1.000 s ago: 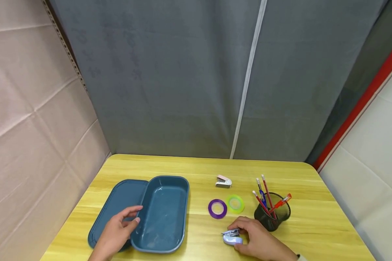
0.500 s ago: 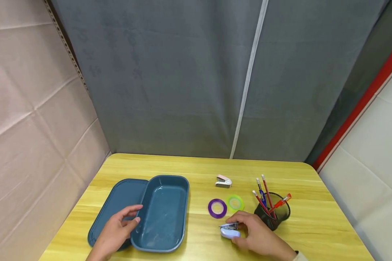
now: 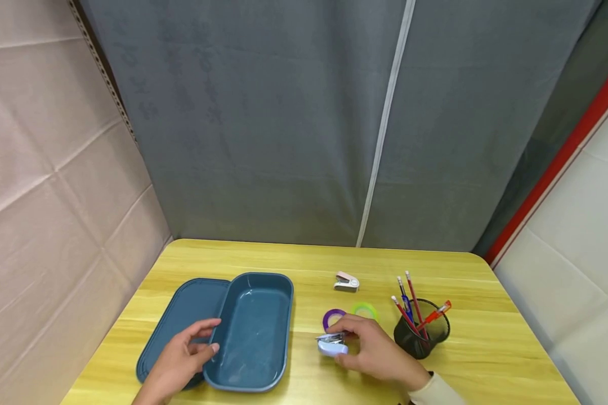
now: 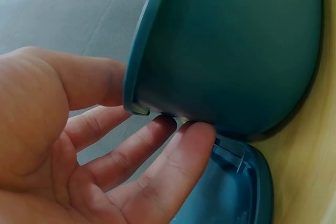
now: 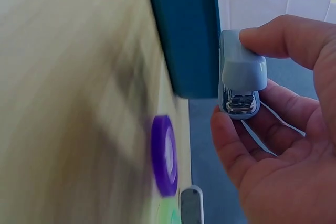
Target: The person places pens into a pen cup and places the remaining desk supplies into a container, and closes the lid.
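Observation:
My right hand (image 3: 377,354) grips a small pale-blue stapler (image 3: 332,346) between thumb and fingers. In the right wrist view the stapler (image 5: 242,74) is raised off the table, its metal end showing below the thumb. Left of it stands a deep blue rectangular box (image 3: 255,332), with nothing inside. My left hand (image 3: 179,357) holds this box by its left rim; in the left wrist view the thumb lies at the rim (image 4: 137,45) and the fingers rest against the outer wall. Purple tape (image 3: 330,318), partly hidden behind the right hand, lies close by.
Under the box's left side lies a matching blue lid (image 3: 182,315). Green tape (image 3: 367,309) and a pink-and-white stapler (image 3: 347,282) lie further back. A black mesh cup (image 3: 410,342) of pencils and pens stands at the right. A grey curtain (image 3: 284,124) hangs behind the table.
My right hand has lifted the pale-blue stapler and carried it left, nearer the box, and now partly covers the purple tape. The left hand and the box stay in place.

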Motion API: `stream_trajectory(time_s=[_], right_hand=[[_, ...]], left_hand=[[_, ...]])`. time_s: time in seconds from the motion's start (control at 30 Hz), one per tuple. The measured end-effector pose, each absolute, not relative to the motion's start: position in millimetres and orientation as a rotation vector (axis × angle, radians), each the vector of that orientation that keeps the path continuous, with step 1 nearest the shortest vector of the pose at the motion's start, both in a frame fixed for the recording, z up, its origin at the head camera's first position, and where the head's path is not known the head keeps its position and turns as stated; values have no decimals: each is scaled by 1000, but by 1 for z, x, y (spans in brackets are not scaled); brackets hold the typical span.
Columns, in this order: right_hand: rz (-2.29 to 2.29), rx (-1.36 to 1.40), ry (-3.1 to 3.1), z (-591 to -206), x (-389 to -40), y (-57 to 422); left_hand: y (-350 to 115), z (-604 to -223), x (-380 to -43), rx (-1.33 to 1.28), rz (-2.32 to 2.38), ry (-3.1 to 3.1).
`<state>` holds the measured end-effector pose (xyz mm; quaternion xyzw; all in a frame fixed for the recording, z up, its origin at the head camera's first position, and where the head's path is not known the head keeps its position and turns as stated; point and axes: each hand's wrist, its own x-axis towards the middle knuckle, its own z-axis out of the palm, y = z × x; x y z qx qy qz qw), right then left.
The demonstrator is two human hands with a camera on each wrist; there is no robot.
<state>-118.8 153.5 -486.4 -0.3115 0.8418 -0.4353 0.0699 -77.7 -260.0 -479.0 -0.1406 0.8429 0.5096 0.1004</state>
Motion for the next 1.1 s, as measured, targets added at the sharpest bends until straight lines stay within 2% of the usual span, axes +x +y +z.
stream_trajectory(time_s=[0.57,1.1], right_hand=[[-1425,-963,2419,-475,-143,94],[-1453,-1045,2344,-466,-150,55]], left_hand=[[-262,-480,-78,-419,1586,2417],[-264,-482,-79,-418,1557,2419]])
